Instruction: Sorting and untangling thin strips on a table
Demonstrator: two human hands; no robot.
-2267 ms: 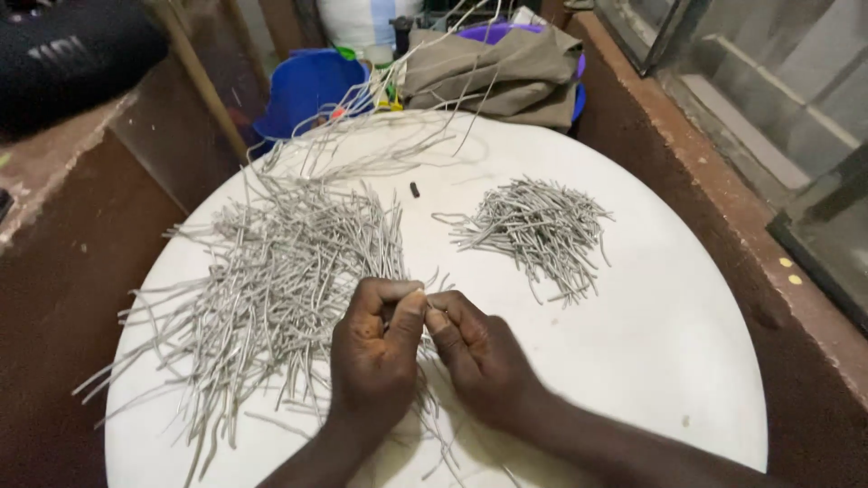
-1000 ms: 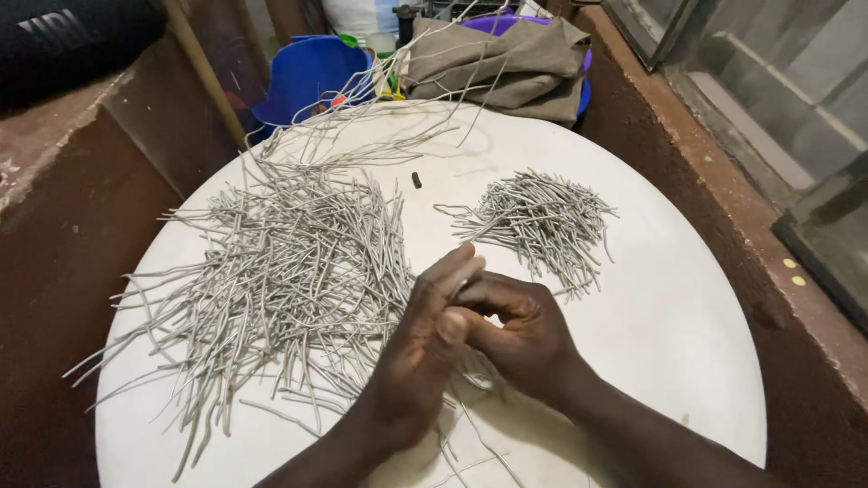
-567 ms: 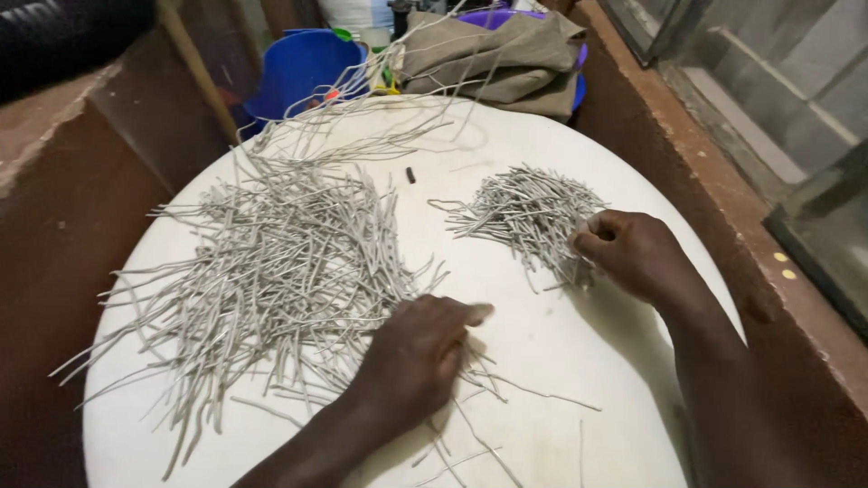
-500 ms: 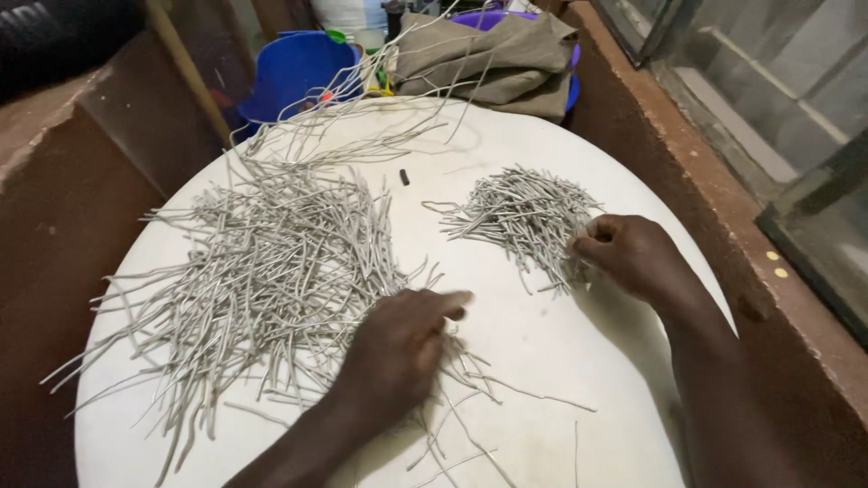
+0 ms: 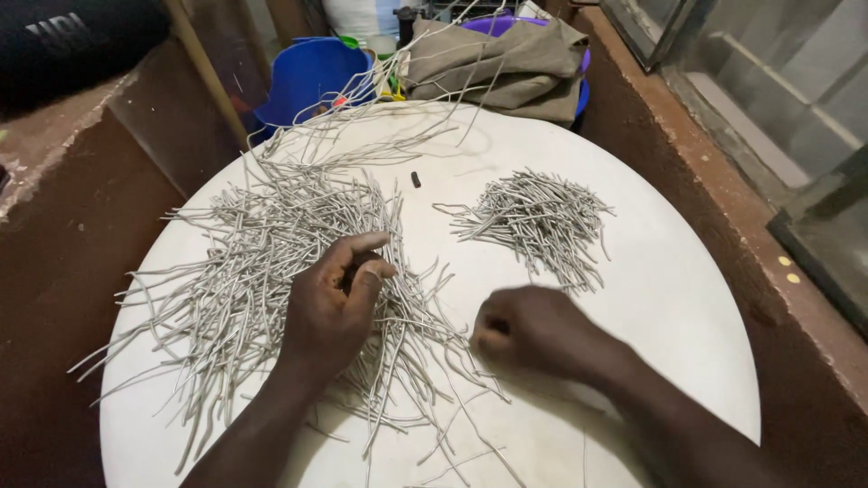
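So the big loose pile of grey strands (image 5: 262,262) was spread all over the left half of the round white desk (image 5: 687,298), thin bendy pieces lying every which way, some trailing off toward the near edge and a few long ones running up toward the far rim. The left hand (image 5: 334,312) sat right on top of that pile near its right side, with its fingers (image 5: 366,271) curled in narrow, thumb and forefinger pinched close on what looked like a strand or two, though I couldn't tell exactly how many it had.

The right hand (image 5: 529,325) was down on bare desk just beside the pile's right fringe, curled into a loose fist. Its fingers were tucked under, so honestly I couldn't tell if anything was in there.

Further back and to the right was the small pile of shorter strands (image 5: 538,217), a tidier heap, well apart from the big one and clear of both hands. Between the two piles, toward the far side, lay a tiny dark piece (image 5: 416,179).

Past the desk's far edge there was a blue bucket (image 5: 307,77) and a crumpled olive-brown cloth (image 5: 497,59) draped over a purple tub (image 5: 493,23). Brown wall on the left, a window frame (image 5: 768,108) on the right.
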